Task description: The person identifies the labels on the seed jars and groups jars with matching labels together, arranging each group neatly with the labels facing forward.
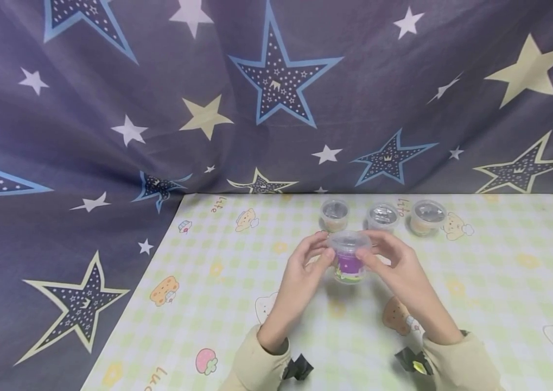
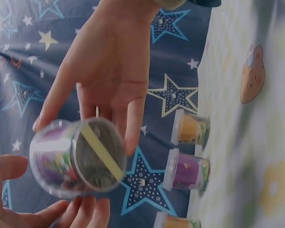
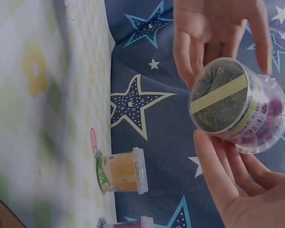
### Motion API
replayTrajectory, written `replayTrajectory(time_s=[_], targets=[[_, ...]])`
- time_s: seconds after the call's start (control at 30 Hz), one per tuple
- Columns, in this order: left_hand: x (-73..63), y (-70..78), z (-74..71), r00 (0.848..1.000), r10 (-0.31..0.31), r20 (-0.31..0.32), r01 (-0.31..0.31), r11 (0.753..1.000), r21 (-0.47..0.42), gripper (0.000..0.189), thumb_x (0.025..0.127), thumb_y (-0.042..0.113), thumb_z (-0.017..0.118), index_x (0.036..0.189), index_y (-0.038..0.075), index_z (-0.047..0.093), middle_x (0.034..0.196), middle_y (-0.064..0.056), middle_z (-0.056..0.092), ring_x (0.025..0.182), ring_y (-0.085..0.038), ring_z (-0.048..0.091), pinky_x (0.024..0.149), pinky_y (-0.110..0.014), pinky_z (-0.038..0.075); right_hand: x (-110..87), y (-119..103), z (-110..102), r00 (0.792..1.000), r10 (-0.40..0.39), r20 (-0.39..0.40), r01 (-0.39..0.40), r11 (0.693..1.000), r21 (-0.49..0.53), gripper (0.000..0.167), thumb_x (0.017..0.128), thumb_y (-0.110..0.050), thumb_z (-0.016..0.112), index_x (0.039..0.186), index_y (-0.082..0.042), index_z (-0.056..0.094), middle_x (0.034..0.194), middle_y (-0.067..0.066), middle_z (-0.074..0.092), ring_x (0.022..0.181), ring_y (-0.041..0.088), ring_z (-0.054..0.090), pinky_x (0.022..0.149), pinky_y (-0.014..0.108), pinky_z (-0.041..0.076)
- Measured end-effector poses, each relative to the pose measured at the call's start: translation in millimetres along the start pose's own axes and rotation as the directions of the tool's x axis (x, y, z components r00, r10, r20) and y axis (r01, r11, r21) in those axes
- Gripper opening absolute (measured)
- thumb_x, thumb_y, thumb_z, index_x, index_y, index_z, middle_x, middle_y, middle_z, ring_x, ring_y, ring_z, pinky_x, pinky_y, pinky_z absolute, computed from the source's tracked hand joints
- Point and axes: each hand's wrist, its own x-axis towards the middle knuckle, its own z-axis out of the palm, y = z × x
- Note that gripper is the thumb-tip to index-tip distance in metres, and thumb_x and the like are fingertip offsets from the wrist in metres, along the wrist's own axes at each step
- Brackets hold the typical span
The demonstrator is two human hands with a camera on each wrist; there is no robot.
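A clear plastic cup [image 1: 349,264] with a purple label and a clear lid is held above the table between both hands. My left hand [image 1: 304,274] grips its left side with thumb and fingers. On the opposite side my right hand [image 1: 398,266] holds it the same way, thumb toward me. Dark material and a pale yellow strip show at the cup's base [image 3: 218,97] in the right wrist view. In the left wrist view, the right hand [image 2: 111,66] reaches in from the top and the left hand [image 2: 19,211] from the lower left.
Behind the hands stand three similar lidded cups: one at left [image 1: 334,216], a purple-labelled one [image 2: 186,169] in the middle, and an orange-labelled one [image 3: 121,172] at right. A checked cloth [image 1: 183,315] covers the table. A star-patterned curtain [image 1: 159,92] hangs at its far edge.
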Motion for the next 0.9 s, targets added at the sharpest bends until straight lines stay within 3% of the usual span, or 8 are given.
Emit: replayTrajectory(time_s=[0.13,0.37,0.6,0.83,0.9], targets=[[-2.7,-0.8,6.0,1.000,-0.004,-0.012,0.004,1.000,0.018,0.057,0.097,0.026,0.065,0.145,0.003,0.043,0.144,-0.013,0.050,0.129,-0.027,0.053,0.101,-0.031,0.051,-0.5,-2,5,1.000,0.020,-0.014,-0.020,0.999,-0.044,0.043,0.096,-0.022,0.067,0.135,-0.006,0.056,0.123,0.016,0.065,0.105,0.007,0.062,0.086,0.021,0.056],[-4.7,-3.9,7.4,1.000,-0.005,0.003,0.005,1.000,0.001,0.061,0.096,0.030,0.066,0.147,0.006,0.041,0.161,-0.012,0.028,0.131,-0.024,0.051,0.104,-0.031,0.049,-0.4,-1,8,1.000,-0.002,-0.023,0.000,0.997,-0.081,0.043,0.095,-0.023,0.068,0.133,-0.007,0.057,0.126,0.014,0.063,0.113,0.023,0.060,0.084,0.021,0.056],[-1.8,-2.6,1.3,0.998,-0.034,0.050,0.036,0.999,-0.041,0.065,0.096,0.039,0.064,0.148,0.006,0.041,0.163,-0.016,0.020,0.135,-0.023,0.049,0.104,-0.032,0.049,0.9,1,6,0.999,-0.037,0.001,0.037,0.999,-0.005,0.037,0.098,-0.018,0.063,0.131,-0.002,0.056,0.121,0.018,0.063,0.103,0.009,0.063,0.081,0.027,0.060],[1.7,-2.4,-5.0,0.995,-0.062,0.075,0.070,0.992,-0.103,0.056,0.097,0.032,0.063,0.146,0.011,0.045,0.148,-0.006,0.049,0.133,-0.019,0.050,0.111,-0.037,0.044,1.9,2,2,0.997,-0.069,0.035,0.065,0.993,0.098,0.034,0.102,-0.012,0.056,0.131,0.004,0.054,0.120,0.024,0.060,0.099,0.007,0.064,0.079,0.032,0.061],[2.2,-2.4,-7.0,0.995,-0.061,0.084,0.070,0.992,-0.105,0.053,0.098,0.031,0.062,0.145,0.011,0.046,0.148,-0.007,0.049,0.135,-0.021,0.049,0.114,-0.040,0.041,1.9,1,1,0.996,-0.075,0.047,0.069,0.992,0.106,0.033,0.102,-0.012,0.055,0.131,0.005,0.054,0.121,0.024,0.060,0.100,0.007,0.064,0.080,0.033,0.061]])
